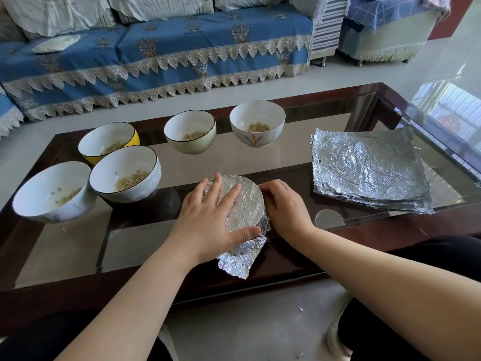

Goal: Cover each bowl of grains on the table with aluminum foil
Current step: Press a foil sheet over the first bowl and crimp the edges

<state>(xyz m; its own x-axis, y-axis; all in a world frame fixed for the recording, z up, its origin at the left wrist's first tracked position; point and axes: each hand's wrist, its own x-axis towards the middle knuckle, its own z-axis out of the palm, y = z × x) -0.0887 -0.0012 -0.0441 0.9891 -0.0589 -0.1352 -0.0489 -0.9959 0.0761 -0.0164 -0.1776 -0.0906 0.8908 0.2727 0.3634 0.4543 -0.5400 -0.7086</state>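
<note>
Foil (243, 201) lies over my bowl; left hand (208, 222) presses flat on top, right hand (282, 204) curls round the side, should crimp evenly under the rim.

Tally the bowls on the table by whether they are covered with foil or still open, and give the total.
Foil-covered bowls: 1, the foil-covered bowl under the left hand and right hand.
Open bowls with grains: 5, namely the yellow bowl, green bowl, flower-patterned bowl, white bowl, near-left bowl.
Total: 6 bowls.
</note>
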